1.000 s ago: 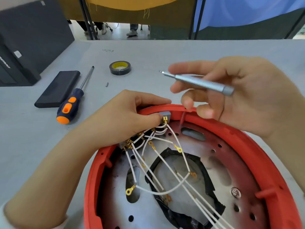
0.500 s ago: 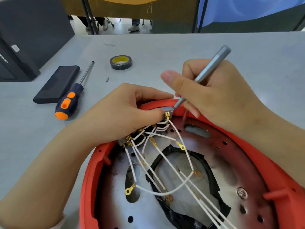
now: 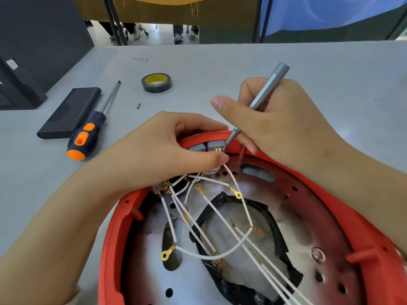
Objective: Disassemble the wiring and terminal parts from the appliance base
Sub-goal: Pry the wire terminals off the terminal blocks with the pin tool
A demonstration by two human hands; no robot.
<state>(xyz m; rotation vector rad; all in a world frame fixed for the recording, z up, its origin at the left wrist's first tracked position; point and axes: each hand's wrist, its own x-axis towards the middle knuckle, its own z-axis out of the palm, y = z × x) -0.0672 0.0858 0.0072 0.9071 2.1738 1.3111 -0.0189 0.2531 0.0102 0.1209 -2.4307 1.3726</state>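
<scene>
The red appliance base [image 3: 343, 201] lies open side up in front of me, its metal plate crossed by white wires [image 3: 220, 219] ending in brass ring terminals [image 3: 166, 254]. My left hand [image 3: 163, 150] pinches the wires at a grey terminal block [image 3: 212, 145] set in the far rim. A slim grey screwdriver [image 3: 262, 95] is gripped pen-style by my right hand [image 3: 275, 126], slanting down to the left. Its tip touches the brass terminal on that block, just above my left thumb.
On the grey table to the left lie an orange and navy screwdriver [image 3: 88, 133], a flat black case [image 3: 70, 112], a roll of black tape [image 3: 156, 82] and a small loose screw [image 3: 138, 105]. A black box [image 3: 33, 47] stands at the far left.
My right hand turned the slim screwdriver from level to tip-down and brought its tip onto the terminal block. My left hand stayed on the wires at the block.
</scene>
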